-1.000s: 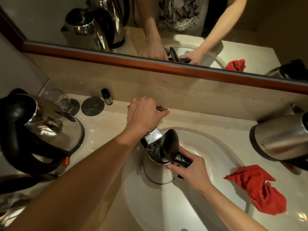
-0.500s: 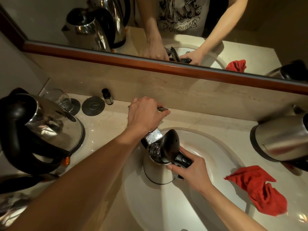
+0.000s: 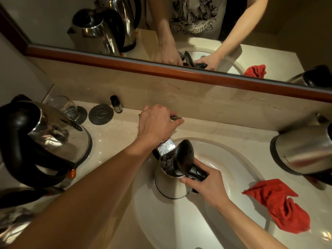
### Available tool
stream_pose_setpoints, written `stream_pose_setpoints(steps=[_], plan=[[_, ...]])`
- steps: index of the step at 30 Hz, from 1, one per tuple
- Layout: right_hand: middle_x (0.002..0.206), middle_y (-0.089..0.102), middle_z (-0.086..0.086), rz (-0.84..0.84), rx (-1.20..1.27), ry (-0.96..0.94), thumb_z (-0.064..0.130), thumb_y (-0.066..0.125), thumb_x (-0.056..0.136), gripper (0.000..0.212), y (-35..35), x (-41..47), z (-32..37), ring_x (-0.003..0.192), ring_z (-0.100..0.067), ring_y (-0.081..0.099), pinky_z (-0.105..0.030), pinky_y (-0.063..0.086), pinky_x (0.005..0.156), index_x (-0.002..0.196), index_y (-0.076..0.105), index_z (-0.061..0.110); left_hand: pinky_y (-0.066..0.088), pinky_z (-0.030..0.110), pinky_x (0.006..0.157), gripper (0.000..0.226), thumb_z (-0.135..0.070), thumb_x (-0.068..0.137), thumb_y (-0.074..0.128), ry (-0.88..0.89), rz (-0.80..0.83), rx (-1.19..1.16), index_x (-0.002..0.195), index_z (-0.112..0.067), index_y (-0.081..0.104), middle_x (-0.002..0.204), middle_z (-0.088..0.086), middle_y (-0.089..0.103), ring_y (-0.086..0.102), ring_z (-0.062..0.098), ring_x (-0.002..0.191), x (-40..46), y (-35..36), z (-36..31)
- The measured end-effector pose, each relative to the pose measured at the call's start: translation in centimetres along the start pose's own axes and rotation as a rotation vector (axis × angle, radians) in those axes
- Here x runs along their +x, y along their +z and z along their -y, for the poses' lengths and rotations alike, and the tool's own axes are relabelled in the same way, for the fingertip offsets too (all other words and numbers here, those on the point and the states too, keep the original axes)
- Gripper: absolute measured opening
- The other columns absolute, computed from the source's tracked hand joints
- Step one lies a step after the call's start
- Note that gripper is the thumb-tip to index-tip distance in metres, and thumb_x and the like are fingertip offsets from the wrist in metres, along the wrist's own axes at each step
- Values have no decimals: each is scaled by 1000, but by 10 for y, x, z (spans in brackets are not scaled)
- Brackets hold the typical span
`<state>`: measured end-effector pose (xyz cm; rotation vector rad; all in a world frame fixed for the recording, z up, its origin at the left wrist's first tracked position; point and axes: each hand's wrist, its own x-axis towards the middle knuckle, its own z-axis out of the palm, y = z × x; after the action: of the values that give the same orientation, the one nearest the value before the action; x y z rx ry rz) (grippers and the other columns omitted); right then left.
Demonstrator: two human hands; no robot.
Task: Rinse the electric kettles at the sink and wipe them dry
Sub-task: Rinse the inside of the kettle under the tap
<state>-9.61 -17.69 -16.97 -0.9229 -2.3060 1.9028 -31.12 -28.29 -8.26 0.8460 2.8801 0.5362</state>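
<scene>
A pale marble counter (image 3: 115, 139) ran under a wood-framed mirror (image 3: 179, 71), with an oval white sink (image 3: 242, 169) set into it. In the basin stood a steel kettle (image 3: 168, 186), lid raised beneath the faucet spout (image 3: 165, 147). The right hand (image 3: 204, 184) gripped its black handle; the left hand (image 3: 156, 123) was curled over the faucet lever (image 3: 177, 118). A large kettle (image 3: 45, 141) sat at the left, another (image 3: 303, 151) at the far right, and a red cloth (image 3: 276, 203) lay near the basin's right edge. A glass (image 3: 65, 106) and small bottle (image 3: 116, 104) stood far left. Compared with a second before, nothing had visibly shifted.
</scene>
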Motion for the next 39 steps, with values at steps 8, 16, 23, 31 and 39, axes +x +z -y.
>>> stream_pose_setpoints(steps=[8,16,23,31,39], plan=[[108,78,18,-1,8,-2,5,95,66,77,0,0,0,100,4,72,-6,49,82,136,65,17,35,36,92,41,-65,91,55,3,-5,-1,110,-36,76,102,0,72,60,20,105,0,0,0],[110,78,14,-5,5,0,7,96,65,80,0,0,1,102,4,71,-7,50,84,137,65,17,34,36,92,42,-66,91,54,7,-5,2,112,-35,75,106,0,72,59,20,107,0,0,0],[105,76,25,-16,-11,-6,7,95,65,78,0,-1,3,98,8,71,-4,48,81,136,66,19,35,36,93,42,-65,91,55,7,-9,1,113,-35,75,106,1,72,59,21,107,0,0,-1],[104,76,25,-6,-4,-8,6,95,65,79,0,-2,4,98,7,71,-5,49,82,137,64,17,34,36,92,42,-65,91,55,5,-6,-3,111,-35,76,103,-1,73,59,20,106,0,0,0],[105,77,23,-4,-6,-1,7,95,66,77,-1,-4,6,98,4,73,-18,58,87,135,64,25,34,35,93,41,-65,91,55,3,-10,-13,110,-35,76,102,-1,73,60,20,105,0,0,0]])
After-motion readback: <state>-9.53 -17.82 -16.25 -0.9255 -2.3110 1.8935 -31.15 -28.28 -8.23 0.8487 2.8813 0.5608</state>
